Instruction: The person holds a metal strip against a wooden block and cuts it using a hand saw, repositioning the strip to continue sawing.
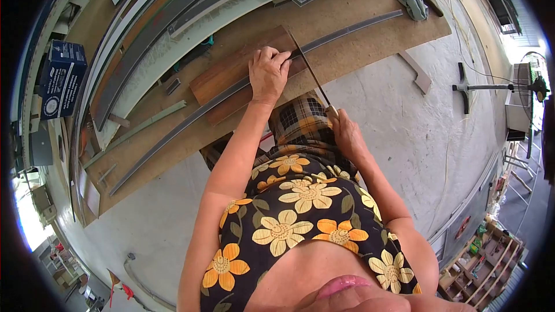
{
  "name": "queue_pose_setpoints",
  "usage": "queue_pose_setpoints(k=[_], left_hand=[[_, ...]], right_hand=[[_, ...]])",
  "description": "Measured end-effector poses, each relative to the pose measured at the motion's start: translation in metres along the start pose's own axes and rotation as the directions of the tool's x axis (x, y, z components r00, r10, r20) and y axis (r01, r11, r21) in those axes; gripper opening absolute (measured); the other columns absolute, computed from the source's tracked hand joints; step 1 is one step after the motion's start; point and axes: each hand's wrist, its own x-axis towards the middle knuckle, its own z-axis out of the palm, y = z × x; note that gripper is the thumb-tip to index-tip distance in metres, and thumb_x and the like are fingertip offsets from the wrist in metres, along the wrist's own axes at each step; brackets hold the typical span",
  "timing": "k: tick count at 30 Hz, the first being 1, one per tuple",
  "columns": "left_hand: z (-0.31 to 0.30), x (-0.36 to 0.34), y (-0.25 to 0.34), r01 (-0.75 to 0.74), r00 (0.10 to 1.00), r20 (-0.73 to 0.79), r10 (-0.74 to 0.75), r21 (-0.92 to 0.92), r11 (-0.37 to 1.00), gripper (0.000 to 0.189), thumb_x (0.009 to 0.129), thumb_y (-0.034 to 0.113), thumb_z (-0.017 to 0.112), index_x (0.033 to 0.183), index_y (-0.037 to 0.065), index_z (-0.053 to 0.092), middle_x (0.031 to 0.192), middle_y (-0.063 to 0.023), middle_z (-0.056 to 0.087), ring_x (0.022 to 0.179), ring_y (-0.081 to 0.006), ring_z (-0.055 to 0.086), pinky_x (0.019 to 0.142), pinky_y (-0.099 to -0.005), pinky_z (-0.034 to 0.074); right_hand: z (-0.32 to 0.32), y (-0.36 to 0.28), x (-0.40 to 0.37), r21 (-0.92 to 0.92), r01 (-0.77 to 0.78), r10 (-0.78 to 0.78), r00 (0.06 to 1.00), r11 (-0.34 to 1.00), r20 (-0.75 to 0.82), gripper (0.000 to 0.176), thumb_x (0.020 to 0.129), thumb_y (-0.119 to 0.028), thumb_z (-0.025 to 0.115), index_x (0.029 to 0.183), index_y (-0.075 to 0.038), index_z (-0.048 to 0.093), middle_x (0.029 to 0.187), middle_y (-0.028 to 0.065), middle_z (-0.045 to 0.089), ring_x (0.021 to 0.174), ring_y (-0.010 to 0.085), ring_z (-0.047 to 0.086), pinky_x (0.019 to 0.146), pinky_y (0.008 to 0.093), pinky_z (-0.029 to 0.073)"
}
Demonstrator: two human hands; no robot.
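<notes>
My left hand [268,75] presses a long, thin grey strip [217,99] down onto a brown wood-look board [226,73], its fingers bent over the strip. In my right hand [348,132] is the pale handle of a hand saw, with the fingers wrapped round it. The narrow saw blade [314,75] runs up and away from that hand and crosses the strip just right of the board and my left fingertips. Both ends of the strip extend well past the board. How deep the blade has cut cannot be made out.
A brown worktable [352,46] carries dark and pale panels [202,14] along its far side. A grey glove [411,3] lies at its right end. At far left stands a blue box [62,78]. A metal stand [485,87] and a parts crate [483,263] are on the right.
</notes>
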Motion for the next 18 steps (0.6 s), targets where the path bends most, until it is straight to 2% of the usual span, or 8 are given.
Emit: queue_pose_setpoints(k=[3, 10, 18], left_hand=[[0.002, -0.001, -0.001, 0.026, 1.0, 0.012, -0.026, -0.001, 1.0, 0.021, 0.077, 0.019, 0.079, 0.098, 0.02, 0.077, 0.092, 0.0006, 0.058, 0.094, -0.0234, 0.056, 0.083, -0.0408, 0.047], [0.002, -0.003, 0.003, 0.009, 1.0, 0.004, -0.009, 0.022, 1.0, 0.022, 0.078, 0.021, 0.079, 0.099, 0.022, 0.078, 0.092, 0.0012, 0.059, 0.094, -0.0221, 0.057, 0.083, -0.0401, 0.047], [0.001, -0.004, 0.004, 0.011, 0.999, 0.03, -0.012, 0.007, 1.0, 0.022, 0.077, 0.021, 0.079, 0.099, 0.021, 0.078, 0.092, 0.0012, 0.059, 0.093, -0.0218, 0.057, 0.082, -0.0398, 0.047]], right_hand=[[-0.001, 0.001, -0.002, 0.0, -0.003, 0.003, 1.0, 1.0, 0.005, 0.022, 0.103, -0.024, 0.046, 0.106, -0.003, 0.047, 0.083, 0.0334, 0.062, 0.082, 0.0554, 0.058, 0.069, 0.0607, 0.045], [-0.005, 0.021, -0.033, 0.012, -0.022, 0.022, 0.999, 1.0, 0.035, 0.021, 0.103, -0.023, 0.047, 0.107, -0.002, 0.048, 0.083, 0.0321, 0.063, 0.084, 0.054, 0.06, 0.07, 0.0592, 0.046], [-0.009, 0.009, -0.036, -0.008, -0.074, 0.075, 0.995, 0.997, 0.069, 0.021, 0.102, -0.022, 0.048, 0.108, -0.001, 0.048, 0.085, 0.0333, 0.063, 0.085, 0.0535, 0.061, 0.071, 0.0592, 0.047]])
